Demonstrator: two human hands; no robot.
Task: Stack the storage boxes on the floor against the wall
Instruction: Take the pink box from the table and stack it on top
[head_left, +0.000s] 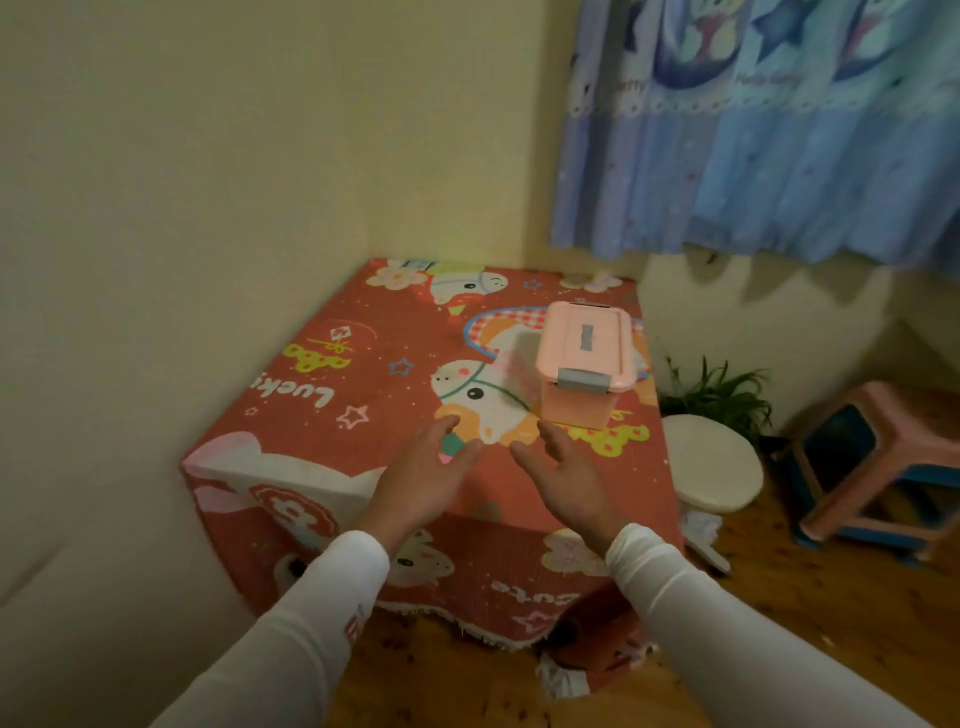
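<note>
A small pink storage box (584, 364) with a lid, a grey front clasp and a grey handle stands on the right side of a table covered by a red cartoon-print cloth (363, 395). Both my hands hover over the near part of the tabletop, short of the box. My left hand (426, 475) is open with fingers spread, palm turned inward. My right hand (563, 475) is open too, its fingertips a little below the box's front. Neither hand touches the box. White sleeves cover both forearms.
The table fills the room's corner between cream walls. To its right are a round white stool (714, 465), a green plant (719, 395), and a pink and blue plastic stool (878, 462) on the wooden floor (810, 613). A blue curtain (769, 130) hangs above.
</note>
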